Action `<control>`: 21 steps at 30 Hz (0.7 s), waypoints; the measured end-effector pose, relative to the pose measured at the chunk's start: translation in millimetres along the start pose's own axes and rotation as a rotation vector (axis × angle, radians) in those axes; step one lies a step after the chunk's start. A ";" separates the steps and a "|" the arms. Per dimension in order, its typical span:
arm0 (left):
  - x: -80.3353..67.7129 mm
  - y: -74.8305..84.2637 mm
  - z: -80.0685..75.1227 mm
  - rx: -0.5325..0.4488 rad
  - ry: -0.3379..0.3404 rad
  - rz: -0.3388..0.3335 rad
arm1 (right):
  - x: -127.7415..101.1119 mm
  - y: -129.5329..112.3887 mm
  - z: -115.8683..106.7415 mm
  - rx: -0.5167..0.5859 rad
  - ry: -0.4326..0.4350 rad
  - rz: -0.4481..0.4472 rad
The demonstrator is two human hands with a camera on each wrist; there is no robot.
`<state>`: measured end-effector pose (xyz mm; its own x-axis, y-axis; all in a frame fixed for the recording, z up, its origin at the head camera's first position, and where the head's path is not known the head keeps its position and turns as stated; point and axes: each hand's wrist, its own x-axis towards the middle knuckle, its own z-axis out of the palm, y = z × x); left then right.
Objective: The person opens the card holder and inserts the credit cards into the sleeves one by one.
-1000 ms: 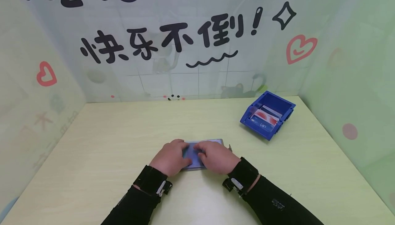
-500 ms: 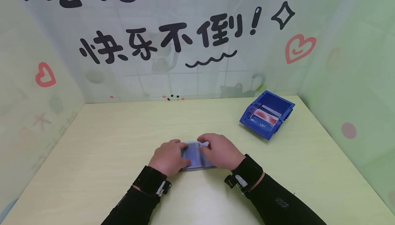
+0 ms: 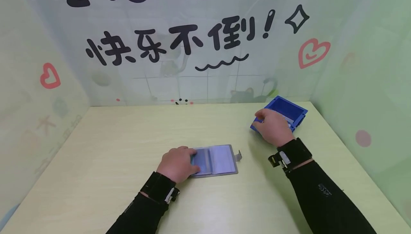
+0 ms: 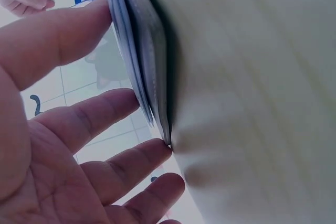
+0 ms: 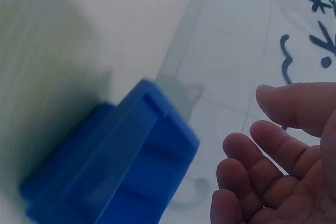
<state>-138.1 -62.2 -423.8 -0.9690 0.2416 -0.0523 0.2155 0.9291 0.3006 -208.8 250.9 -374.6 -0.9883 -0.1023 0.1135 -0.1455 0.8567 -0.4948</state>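
A card holder booklet (image 3: pixel 223 159) with clear sleeves lies opened out on the table, a small snap tab on its right edge. My left hand (image 3: pixel 177 164) rests on its left side. In the left wrist view, the left thumb (image 4: pixel 68 38) presses on the stacked sleeves and the fingertips stand at the edge of the cover. My right hand (image 3: pixel 275 127) is over the near part of a blue plastic bin (image 3: pixel 290 110), its fingers loosely bent with nothing between them. The bin's cards are mostly hidden behind that hand; a pale card edge (image 3: pixel 289 120) shows beside it.
The light wood table (image 3: pixel 128 137) is bounded by a printed back curtain (image 3: pixel 179 87) and side curtains. The bin stands at the back right, near the right curtain (image 3: pixel 363 102).
My right hand has left the booklet and moved right and away from me to the bin, so the booklet's right page now shows. The left hand has stayed in place.
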 end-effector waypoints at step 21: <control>-1.3 3.3 -1.1 -0.008 0.003 0.000 | 40.0 59.9 -19.6 -0.349 -0.167 0.043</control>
<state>-136.3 -59.8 -421.7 -0.9694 0.2405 -0.0492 0.2143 0.9269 0.3081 -256.2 308.0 -382.8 -0.9914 -0.1182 -0.0568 -0.1071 0.9796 -0.1702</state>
